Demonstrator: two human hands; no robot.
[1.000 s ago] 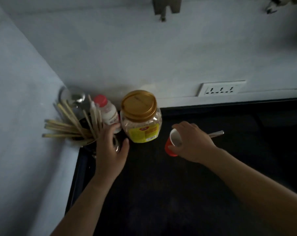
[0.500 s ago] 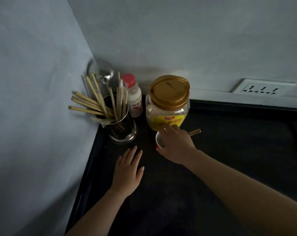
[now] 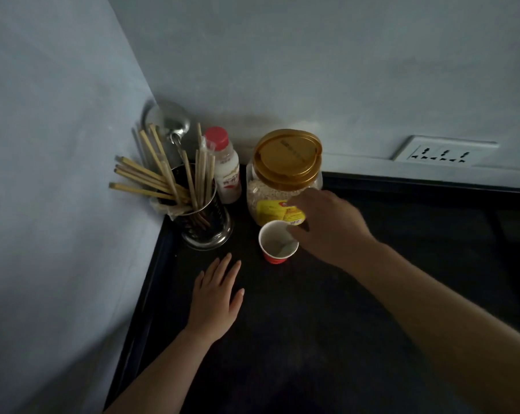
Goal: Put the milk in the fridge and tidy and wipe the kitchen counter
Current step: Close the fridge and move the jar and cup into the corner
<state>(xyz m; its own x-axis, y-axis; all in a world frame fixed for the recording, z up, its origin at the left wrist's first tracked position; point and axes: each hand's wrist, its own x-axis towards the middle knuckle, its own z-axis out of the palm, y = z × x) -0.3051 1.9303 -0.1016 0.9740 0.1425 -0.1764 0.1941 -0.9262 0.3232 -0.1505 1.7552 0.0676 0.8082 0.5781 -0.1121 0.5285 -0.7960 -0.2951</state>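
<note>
Red paper cup (image 3: 278, 245) holding a spoon stands before the oat-filled jar (image 3: 285, 177), right hand (image 3: 327, 225) loosely curled just beside it, left hand (image 3: 215, 295) flat, fingers spread.

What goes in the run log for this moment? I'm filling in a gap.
left hand flat on counter, empty | right hand at red cup rim, grip unclear | milk bottle in corner

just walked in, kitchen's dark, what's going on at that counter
A person is tidying the corner of the black counter. The right hand is at the rim of a small red cup in front of the oat jar; whether it grips the cup is hard to tell. The left hand rests flat and empty on the counter. The milk bottle stands by the wall, beside the chopstick holder, not yet put away.
</note>
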